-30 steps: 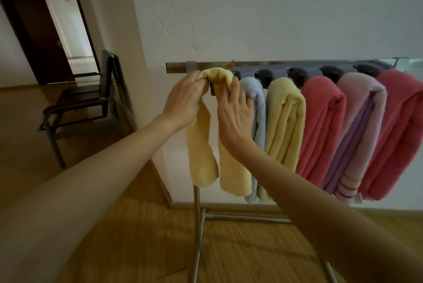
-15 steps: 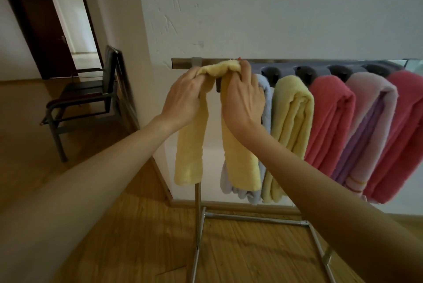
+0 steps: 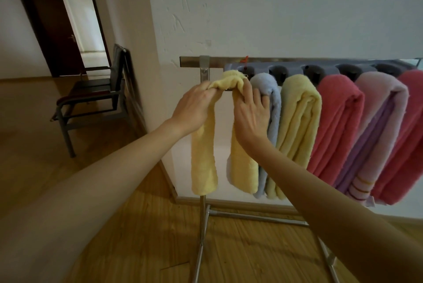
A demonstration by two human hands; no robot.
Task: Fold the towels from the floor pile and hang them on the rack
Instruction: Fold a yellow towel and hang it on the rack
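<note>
A folded pale yellow towel (image 3: pixel 203 168) is draped over the leftmost peg of the grey hanger strip (image 3: pixel 325 69) on the steel rack (image 3: pixel 203 63). Its two halves hang down on either side of the peg. My left hand (image 3: pixel 194 109) grips the towel's left side near the top. My right hand (image 3: pixel 251 113) presses flat against its right half. To the right hang a light blue towel (image 3: pixel 272 99), a yellow towel (image 3: pixel 299 122), a red towel (image 3: pixel 336 127), a pink and purple striped towel (image 3: pixel 375 136) and another red towel (image 3: pixel 409 136). The floor pile is out of view.
The rack stands on steel legs (image 3: pixel 202 232) against a white wall. A dark metal chair (image 3: pixel 91 97) sits at the left beside a wall corner. Behind it is an open doorway (image 3: pixel 84 29) with a dark door. The floor is wooden.
Both hands have drawn the yellow towel down so it sits lower on the peg. The right hand slid from the top fold to the towel's right half.
</note>
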